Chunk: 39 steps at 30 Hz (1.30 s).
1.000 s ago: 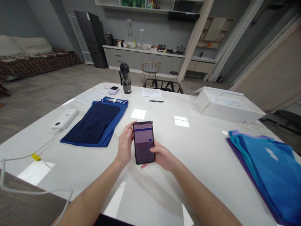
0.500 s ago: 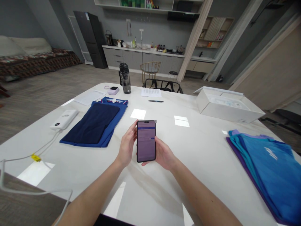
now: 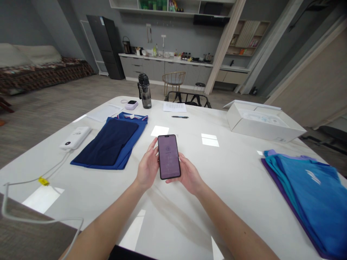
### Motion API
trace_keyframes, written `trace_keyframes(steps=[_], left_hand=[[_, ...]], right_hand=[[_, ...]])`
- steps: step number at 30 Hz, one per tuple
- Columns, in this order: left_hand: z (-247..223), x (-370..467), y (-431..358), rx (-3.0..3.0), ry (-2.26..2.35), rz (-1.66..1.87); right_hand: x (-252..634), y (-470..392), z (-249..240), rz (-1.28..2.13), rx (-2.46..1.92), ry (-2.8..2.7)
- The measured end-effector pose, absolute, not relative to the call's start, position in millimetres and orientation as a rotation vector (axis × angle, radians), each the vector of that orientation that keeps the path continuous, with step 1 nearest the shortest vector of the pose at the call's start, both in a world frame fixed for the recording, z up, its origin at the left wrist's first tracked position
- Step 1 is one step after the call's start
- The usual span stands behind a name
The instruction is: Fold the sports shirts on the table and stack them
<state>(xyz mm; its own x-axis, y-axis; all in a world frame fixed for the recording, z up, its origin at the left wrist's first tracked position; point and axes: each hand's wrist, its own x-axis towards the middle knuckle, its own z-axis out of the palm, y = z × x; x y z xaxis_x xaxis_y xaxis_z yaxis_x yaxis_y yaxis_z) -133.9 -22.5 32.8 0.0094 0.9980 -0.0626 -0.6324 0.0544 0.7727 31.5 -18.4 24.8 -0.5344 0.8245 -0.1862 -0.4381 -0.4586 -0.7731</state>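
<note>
A black-edged smartphone (image 3: 169,157) is held upright above the middle of the table, its purplish screen facing me with small text too faint to read. My left hand (image 3: 148,166) grips the phone's left edge, some fingers hidden behind it. On the other side my right hand (image 3: 189,175) holds the right edge and lower corner, with a finger under the bottom. Left of the phone lie folded dark-blue clothes (image 3: 108,142) with a striped collar. Beyond it rests a pen (image 3: 180,116) near a printed sheet (image 3: 175,107).
A white power bank (image 3: 76,137) with a cable lies at the left. Farther back stand a water bottle (image 3: 145,92) and a small lilac device (image 3: 131,105). At the right are an open white box (image 3: 262,124) and folded blue shirts (image 3: 311,195) on the white table (image 3: 233,180).
The phone has tilted slightly and risen a little in my hands. Its screen has switched from a page with a blue bar to one with a faint central emblem.
</note>
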Motion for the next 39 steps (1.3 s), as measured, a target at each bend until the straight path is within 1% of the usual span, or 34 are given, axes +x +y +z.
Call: trace_keyframes(steps=[2, 4, 6, 9, 12, 15, 20, 29, 36, 39], left_hand=[[33, -133, -23, 0.636, 0.699, 1.422], [33, -133, -22, 0.612, 0.665, 1.428], [32, -132, -21, 0.569, 0.632, 1.446], [27, -132, -17, 0.481, 0.6, 1.478], [19, -131, -13, 0.407, 0.575, 1.5], [14, -130, -11, 0.393, 0.591, 1.519], [10, -130, -7, 0.46, 0.651, 1.521], [11, -143, 6, 0.466, 0.636, 1.56], [17, -154, 26, 0.504, 0.72, 1.464], [17, -163, 40, 0.56, 0.793, 1.437]], right_hand=[[32, -19, 25, 2.039, -0.709, -0.888], [30, -19, 23, 1.97, -0.79, -0.94], [27, -20, 18, 1.794, -0.968, -1.045], [21, -22, 6, 1.411, -1.212, -1.267], [16, -26, -4, 1.103, -1.307, -1.515], [12, -30, -10, 0.959, -1.325, -1.687], [6, -30, -14, 0.994, -1.31, -1.7], [-20, -21, -16, 0.921, -1.353, -1.709], [-34, 1, -15, 1.129, -1.362, -1.54], [-41, 17, -14, 1.208, -1.29, -1.479]])
